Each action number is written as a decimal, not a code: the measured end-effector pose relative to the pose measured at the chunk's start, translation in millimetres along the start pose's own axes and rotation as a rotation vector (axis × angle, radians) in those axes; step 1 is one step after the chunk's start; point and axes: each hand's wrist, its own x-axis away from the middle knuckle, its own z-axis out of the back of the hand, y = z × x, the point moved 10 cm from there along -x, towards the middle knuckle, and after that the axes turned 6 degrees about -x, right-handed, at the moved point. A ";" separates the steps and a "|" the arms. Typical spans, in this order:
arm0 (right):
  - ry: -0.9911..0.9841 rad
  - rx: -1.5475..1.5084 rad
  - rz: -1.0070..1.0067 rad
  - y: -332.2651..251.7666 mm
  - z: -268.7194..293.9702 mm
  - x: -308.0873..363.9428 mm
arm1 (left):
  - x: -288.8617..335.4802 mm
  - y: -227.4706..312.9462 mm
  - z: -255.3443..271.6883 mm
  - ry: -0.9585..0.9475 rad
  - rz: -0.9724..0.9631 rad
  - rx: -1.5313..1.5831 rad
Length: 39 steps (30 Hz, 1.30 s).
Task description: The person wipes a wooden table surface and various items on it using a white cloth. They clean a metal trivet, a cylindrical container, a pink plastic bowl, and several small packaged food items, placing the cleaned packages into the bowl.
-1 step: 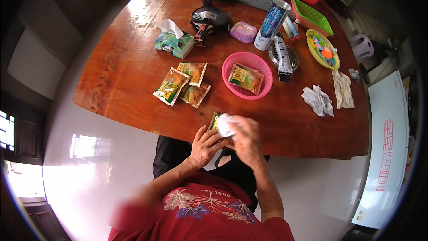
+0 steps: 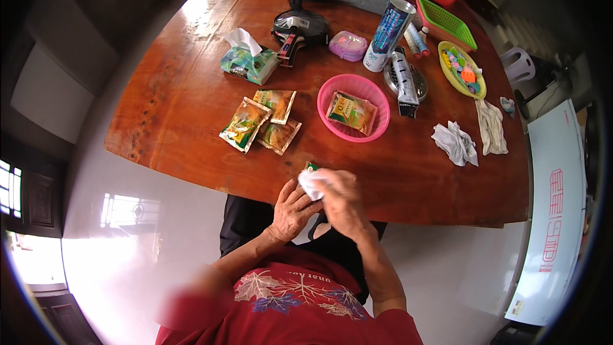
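Note:
My left hand lies at the table's near edge, fingers stretched out and reaching onto a food packet. Only a green and gold corner of that packet shows; both hands and a white wad cover the rest. My right hand, partly blurred, is closed on a crumpled white cloth pressed over the packet, next to my left fingertips. Left of centre, several similar gold and green packets lie in an overlapping pile. Another packet rests inside a pink plastic basket ahead of my hands.
Farther back stand a tissue pack, a black table tennis paddle, a purple case and an upright blue tube. To the right are a yellow basket of small colourful pieces, a crumpled white cloth and a pale glove.
My right hand has shifted slightly left with the white cloth, covering more of the packet. The left hand stays in place.

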 end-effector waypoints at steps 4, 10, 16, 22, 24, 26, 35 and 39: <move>-0.132 0.101 -0.007 7.9 -41.7 -7.0 | -2.9 -0.7 9.9 -0.005 0.067 0.001; 0.144 0.327 -0.165 50.7 -16.7 -6.7 | -9.7 7.1 10.5 -0.121 0.119 0.037; 0.147 0.473 -0.092 26.4 4.0 44.1 | -29.4 -11.1 13.9 -0.108 0.242 0.087; -0.175 0.340 -0.140 6.0 11.1 83.3 | -47.7 -16.2 -1.3 -0.285 0.264 -0.021; -0.221 0.206 -0.138 4.7 20.2 88.4 | -57.1 -22.3 -10.4 -0.423 0.272 -0.072; -0.189 0.001 -0.116 5.2 32.3 85.2 | -72.8 -21.0 -10.8 -0.329 0.137 -0.102; 0.044 0.276 -0.077 9.6 0.4 52.0 | -80.9 -42.2 -64.4 -0.760 0.168 0.032; -0.007 0.277 -0.068 20.4 14.3 73.4 | -69.6 -60.6 -53.3 -0.712 0.272 0.159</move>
